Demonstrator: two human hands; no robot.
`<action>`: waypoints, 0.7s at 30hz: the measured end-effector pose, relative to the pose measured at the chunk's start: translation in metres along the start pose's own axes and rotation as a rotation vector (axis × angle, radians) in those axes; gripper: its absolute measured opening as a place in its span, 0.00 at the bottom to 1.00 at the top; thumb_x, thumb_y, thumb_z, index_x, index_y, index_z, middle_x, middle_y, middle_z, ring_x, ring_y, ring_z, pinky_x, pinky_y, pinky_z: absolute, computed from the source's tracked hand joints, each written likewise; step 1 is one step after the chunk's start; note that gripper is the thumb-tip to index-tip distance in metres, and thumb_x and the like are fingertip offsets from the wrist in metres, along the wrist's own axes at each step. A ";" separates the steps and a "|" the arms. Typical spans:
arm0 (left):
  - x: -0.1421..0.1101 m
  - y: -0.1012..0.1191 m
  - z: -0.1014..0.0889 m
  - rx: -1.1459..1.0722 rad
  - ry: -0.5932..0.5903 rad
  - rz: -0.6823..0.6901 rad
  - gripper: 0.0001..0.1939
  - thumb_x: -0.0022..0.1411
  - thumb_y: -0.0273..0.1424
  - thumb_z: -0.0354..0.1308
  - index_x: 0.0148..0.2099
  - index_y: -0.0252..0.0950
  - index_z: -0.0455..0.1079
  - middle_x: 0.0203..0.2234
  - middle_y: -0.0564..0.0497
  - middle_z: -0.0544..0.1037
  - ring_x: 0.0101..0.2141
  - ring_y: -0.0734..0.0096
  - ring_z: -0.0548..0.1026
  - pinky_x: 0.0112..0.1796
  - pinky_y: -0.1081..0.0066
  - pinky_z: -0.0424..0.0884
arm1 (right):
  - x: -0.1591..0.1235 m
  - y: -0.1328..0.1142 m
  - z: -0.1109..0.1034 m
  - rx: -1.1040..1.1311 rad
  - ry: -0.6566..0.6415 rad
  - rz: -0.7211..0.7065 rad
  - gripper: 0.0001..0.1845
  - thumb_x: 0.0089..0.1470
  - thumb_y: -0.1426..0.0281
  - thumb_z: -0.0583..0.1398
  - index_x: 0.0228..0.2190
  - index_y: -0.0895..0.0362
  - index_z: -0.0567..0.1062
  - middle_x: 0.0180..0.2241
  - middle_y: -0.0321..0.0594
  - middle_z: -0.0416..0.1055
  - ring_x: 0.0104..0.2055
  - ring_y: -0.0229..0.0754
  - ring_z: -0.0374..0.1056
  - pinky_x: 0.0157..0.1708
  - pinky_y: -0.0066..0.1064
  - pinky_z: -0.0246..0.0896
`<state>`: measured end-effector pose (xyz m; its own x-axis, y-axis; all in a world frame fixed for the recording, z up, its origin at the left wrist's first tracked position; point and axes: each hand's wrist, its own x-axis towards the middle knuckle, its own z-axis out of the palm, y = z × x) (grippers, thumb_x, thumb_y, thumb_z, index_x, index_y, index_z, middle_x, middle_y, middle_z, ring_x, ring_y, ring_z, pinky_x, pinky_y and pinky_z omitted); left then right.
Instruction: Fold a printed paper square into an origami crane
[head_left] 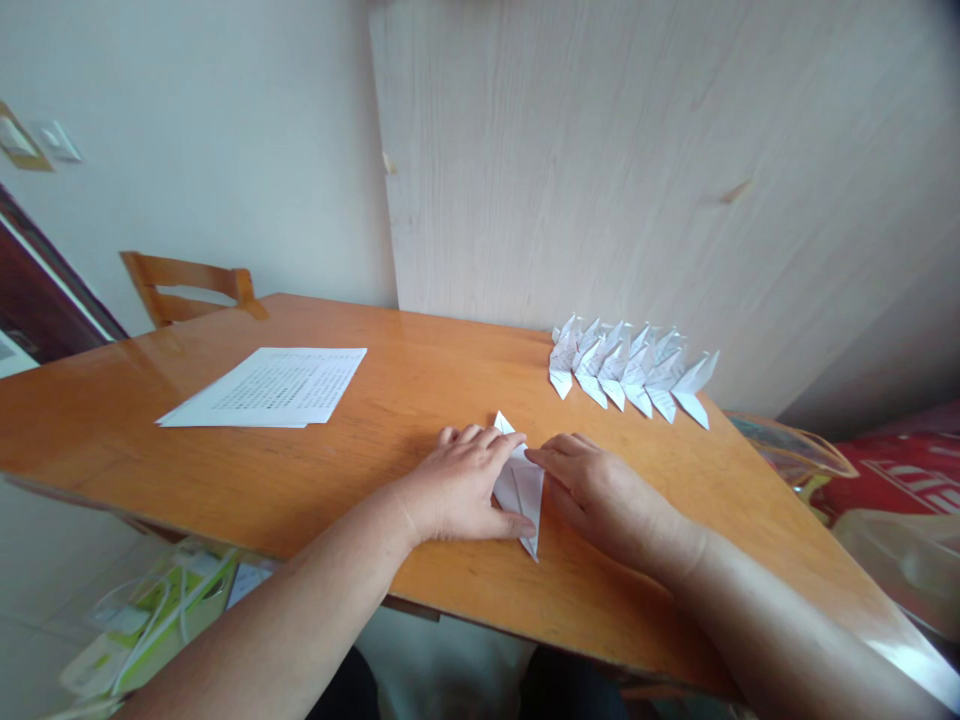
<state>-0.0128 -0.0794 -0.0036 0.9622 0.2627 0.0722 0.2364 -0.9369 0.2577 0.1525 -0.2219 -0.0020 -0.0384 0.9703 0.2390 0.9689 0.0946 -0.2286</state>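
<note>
A small folded white paper (517, 488) with pointed ends lies on the table near its front edge. My left hand (465, 485) holds it down from the left, the thumb near its lower tip and the fingers across its upper part. From the right, my right hand (592, 485) is closed, its fingertips at the paper's upper right edge; the underside of that grip is hidden. Farther back on the right stand several folded paper pieces (637, 370) in close rows, with pointed tips upward.
A stack of printed sheets (277, 388) lies at the left of the wooden table (420, 365). Behind it stands a wooden chair (191, 275). A pale panel (600, 160) borders the table's back. Red bags (900, 475) sit beyond the right edge, and a green-and-white item (150, 620) below left.
</note>
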 end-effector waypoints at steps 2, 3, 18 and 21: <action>0.000 -0.001 0.000 -0.008 0.002 0.009 0.48 0.52 0.58 0.63 0.68 0.43 0.55 0.66 0.43 0.61 0.63 0.46 0.60 0.56 0.52 0.58 | 0.001 0.000 0.000 -0.006 0.007 0.014 0.14 0.61 0.77 0.55 0.46 0.59 0.75 0.38 0.46 0.71 0.43 0.46 0.67 0.44 0.36 0.64; 0.000 -0.001 0.000 -0.012 0.004 0.012 0.47 0.52 0.58 0.63 0.67 0.43 0.55 0.66 0.43 0.62 0.63 0.46 0.60 0.56 0.52 0.58 | 0.001 0.000 0.001 -0.010 0.003 0.010 0.14 0.60 0.78 0.55 0.46 0.59 0.75 0.38 0.46 0.71 0.43 0.46 0.67 0.44 0.36 0.64; 0.000 -0.001 -0.001 -0.026 0.015 0.025 0.40 0.50 0.57 0.65 0.59 0.44 0.63 0.56 0.44 0.71 0.56 0.47 0.66 0.53 0.54 0.59 | 0.002 -0.009 0.018 -0.171 -0.127 0.001 0.07 0.59 0.74 0.60 0.40 0.60 0.76 0.40 0.47 0.71 0.42 0.47 0.65 0.43 0.37 0.64; 0.000 -0.003 -0.002 -0.036 0.008 0.028 0.39 0.49 0.57 0.66 0.58 0.44 0.63 0.55 0.45 0.71 0.56 0.47 0.67 0.52 0.55 0.60 | 0.002 -0.011 0.018 -0.204 -0.146 0.003 0.06 0.59 0.74 0.59 0.39 0.60 0.76 0.39 0.47 0.72 0.42 0.48 0.65 0.42 0.37 0.64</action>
<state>-0.0139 -0.0762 -0.0024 0.9672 0.2381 0.0881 0.2039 -0.9352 0.2895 0.1378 -0.2170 -0.0164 -0.0561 0.9938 0.0959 0.9978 0.0592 -0.0301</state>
